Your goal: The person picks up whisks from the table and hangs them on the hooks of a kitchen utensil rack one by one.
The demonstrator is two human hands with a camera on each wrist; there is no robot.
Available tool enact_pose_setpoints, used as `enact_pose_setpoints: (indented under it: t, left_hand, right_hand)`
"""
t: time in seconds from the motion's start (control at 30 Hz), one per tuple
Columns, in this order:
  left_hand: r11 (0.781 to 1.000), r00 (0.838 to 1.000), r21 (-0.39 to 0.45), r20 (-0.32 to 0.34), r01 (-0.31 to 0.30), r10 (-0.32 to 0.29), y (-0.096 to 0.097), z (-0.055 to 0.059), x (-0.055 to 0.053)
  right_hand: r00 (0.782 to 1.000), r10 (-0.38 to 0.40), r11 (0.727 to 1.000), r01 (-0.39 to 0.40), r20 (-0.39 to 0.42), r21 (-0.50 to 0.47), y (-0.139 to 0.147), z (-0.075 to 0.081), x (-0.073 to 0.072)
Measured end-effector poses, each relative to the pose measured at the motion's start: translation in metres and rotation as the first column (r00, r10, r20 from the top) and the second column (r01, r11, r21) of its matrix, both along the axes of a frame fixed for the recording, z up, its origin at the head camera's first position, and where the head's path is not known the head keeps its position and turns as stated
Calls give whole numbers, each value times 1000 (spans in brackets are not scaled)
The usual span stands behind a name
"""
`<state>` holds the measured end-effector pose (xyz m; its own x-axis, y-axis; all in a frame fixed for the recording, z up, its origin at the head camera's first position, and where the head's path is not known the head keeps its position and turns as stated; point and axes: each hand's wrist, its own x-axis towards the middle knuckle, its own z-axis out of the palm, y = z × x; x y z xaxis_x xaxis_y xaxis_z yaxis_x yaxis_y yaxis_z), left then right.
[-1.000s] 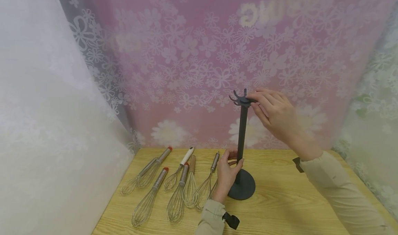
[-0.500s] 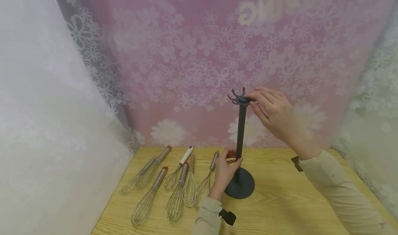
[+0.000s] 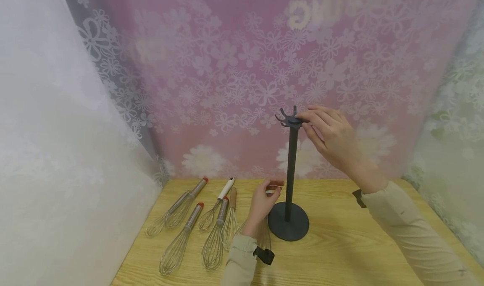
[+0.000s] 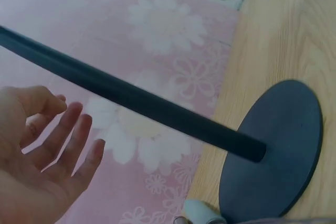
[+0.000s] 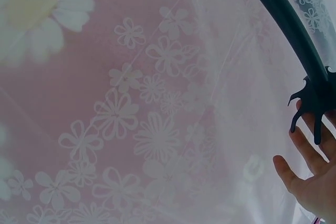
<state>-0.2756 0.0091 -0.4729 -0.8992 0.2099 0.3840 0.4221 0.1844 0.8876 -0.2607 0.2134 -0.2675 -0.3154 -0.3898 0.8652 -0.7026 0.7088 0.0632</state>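
Observation:
A black utensil stand (image 3: 291, 168) stands upright on the table, with a round base (image 4: 286, 129) and a ring of curved hooks (image 3: 290, 120) on top. My right hand (image 3: 336, 137) pinches the hook ring at its right side, and in the right wrist view its fingers show behind the hooks (image 5: 317, 106). To the left of the pole, my left hand (image 3: 261, 204) is held apart from it, fingers loosely bent with nothing in them. Under the left wrist, the wires of a whisk (image 3: 265, 237) show, its handle hidden by that hand.
Several more whisks lie left of the stand on the wooden table (image 3: 340, 244). One has a white handle (image 3: 226, 189), one a wooden handle (image 3: 233, 198), others steel handles with red ends. A pink flowered curtain (image 3: 227, 88) hangs behind, and a white sheet (image 3: 56, 151) on the left.
My left hand has let go of the pole and moved left and slightly toward me. The right hand stays at the hook ring; the stand keeps its place.

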Motion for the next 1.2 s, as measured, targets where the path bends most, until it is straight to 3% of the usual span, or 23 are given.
enact_pose_setpoints:
  t: [0.17,0.3,0.43,0.6,0.7,0.87,0.93,1.13,1.2]
  left_hand:
    - [990,995,-103,8,-98,99,-9,3,-12]
    - [969,990,-206,-62,-138,128,-11,2,-24]
    - [928,981,-328,-144,-174,133,-11,-1,-32]
    - [831,966,-503,-210,-238,149,-8,-9,-36]
    - [752,954,-597,-263,-280,147,-7,-12,-37]
    - [654,956,-700,-257,-286,143,-5,-17,-41]
    - [636,964,-725,-223,-264,145,-4,-19,-43]
    - [552,976,-805,-175,-218,130,-2,-25,-53]
    - [538,981,-821,-153,-192,116,-2,-25,-56]
  right_hand:
    - [1000,-6,1000,6,11,4,-1,0,0]
    - [1000,-8,1000,8,17,5,0,1,0]
    - [1000,-4,1000,4,5,6,0,0,-1]
    - [1000,-2,1000,2,-1,14,-1,1,-1]
    - [1000,-3,1000,3,2,17,-1,1,-1]
    - [1000,-5,1000,5,9,19,-1,1,-2]
    - [1000,-4,1000,4,9,18,-1,0,-3]
    - [1000,6,1000,-6,-5,11,-1,-1,-4]
    - [1000,7,1000,-7,-5,9,-1,-1,-4]
